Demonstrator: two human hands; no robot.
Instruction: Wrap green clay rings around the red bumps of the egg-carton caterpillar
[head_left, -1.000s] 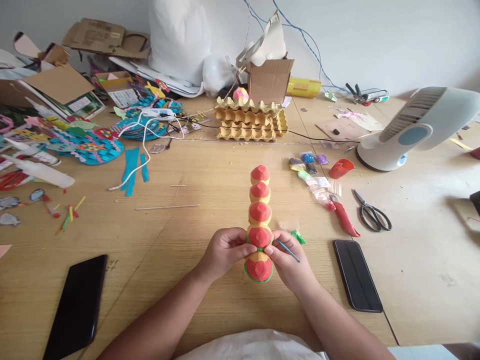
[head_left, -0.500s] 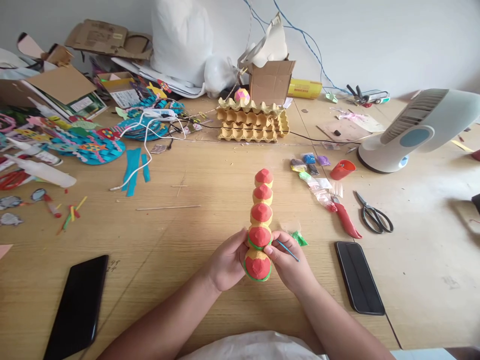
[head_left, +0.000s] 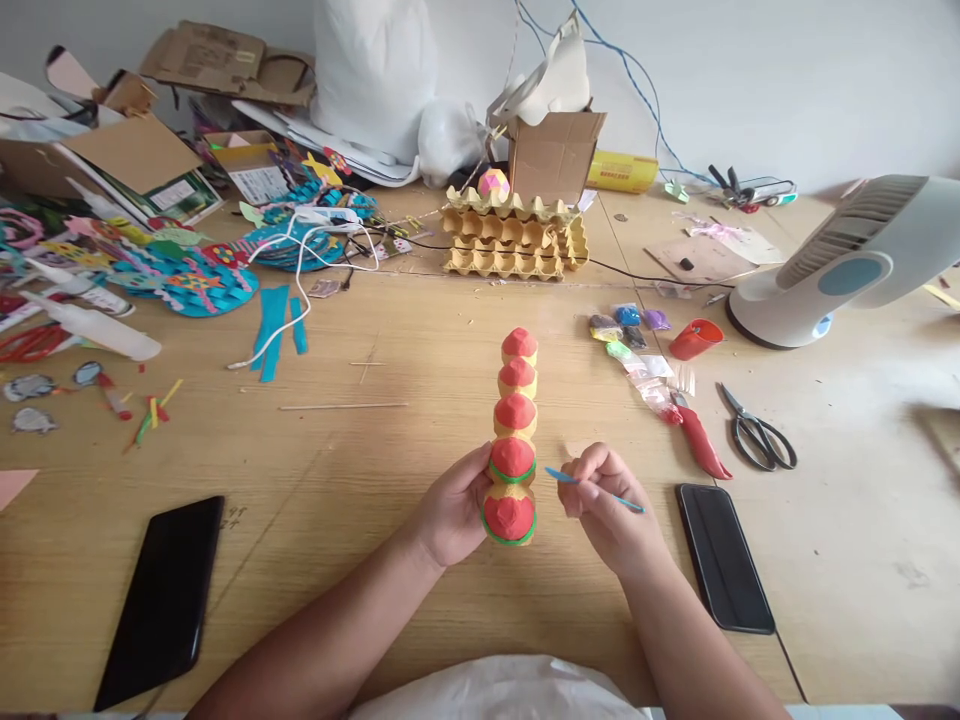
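My left hand point(head_left: 457, 510) grips the side of an egg-carton strip point(head_left: 516, 412), closed round its near end. Several bumps of the strip wear red caps, and the two nearest have a green band round the base. To the right of the strip, my right hand point(head_left: 611, 505) is closed on a thin blue modelling tool point(head_left: 561, 475). The tool's flat tip points left, a short way from the strip without touching it.
Egg cartons point(head_left: 517, 235) are stacked at the back. To the right lie clay packets point(head_left: 628, 317), a red cup point(head_left: 696, 340), scissors point(head_left: 757, 430), a phone point(head_left: 724, 555) and a fan point(head_left: 832, 260). At left are a dark tablet or phone point(head_left: 161, 600) and craft pieces point(head_left: 187, 275).
My right hand has drawn away from the strip to the right, and the blue tool has turned so its flat tip points left. The left hand still holds the strip.
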